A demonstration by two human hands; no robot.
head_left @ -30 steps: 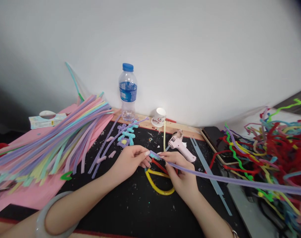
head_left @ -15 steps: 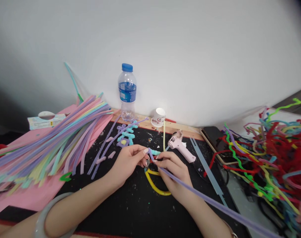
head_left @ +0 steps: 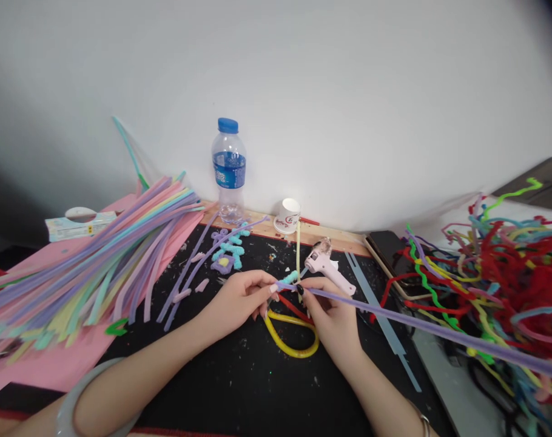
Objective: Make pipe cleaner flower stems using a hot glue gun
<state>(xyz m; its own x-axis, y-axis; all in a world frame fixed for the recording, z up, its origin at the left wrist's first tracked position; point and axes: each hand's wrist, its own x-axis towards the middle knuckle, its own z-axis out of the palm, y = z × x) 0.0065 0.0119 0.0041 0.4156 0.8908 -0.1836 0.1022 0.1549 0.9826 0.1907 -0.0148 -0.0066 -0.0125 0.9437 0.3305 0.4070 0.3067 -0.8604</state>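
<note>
My left hand (head_left: 244, 300) pinches one end of a long purple pipe cleaner (head_left: 394, 317) over the black mat (head_left: 230, 388). The thumb and finger of my right hand (head_left: 333, 312) close on the same strip a short way along, and its rest runs off to the right edge. Just behind the fingers shows a small turquoise twisted piece (head_left: 289, 277). Below my hands a yellow loop (head_left: 293, 354), with red and dark parts at its upper side, is partly hidden by the fingers.
A pile of pastel pipe cleaners (head_left: 103, 255) lies left, a tangled colourful heap (head_left: 508, 273) right. Behind stand a water bottle (head_left: 229, 170) and paper cup (head_left: 287, 216). A pink glue gun (head_left: 333, 273), glue sticks (head_left: 376, 303) and a phone (head_left: 389, 255) lie to the right.
The purple strip, bent upward between my hands before, now runs nearly straight between them. My right hand has shifted slightly right, and more of the yellow loop and its red part shows.
</note>
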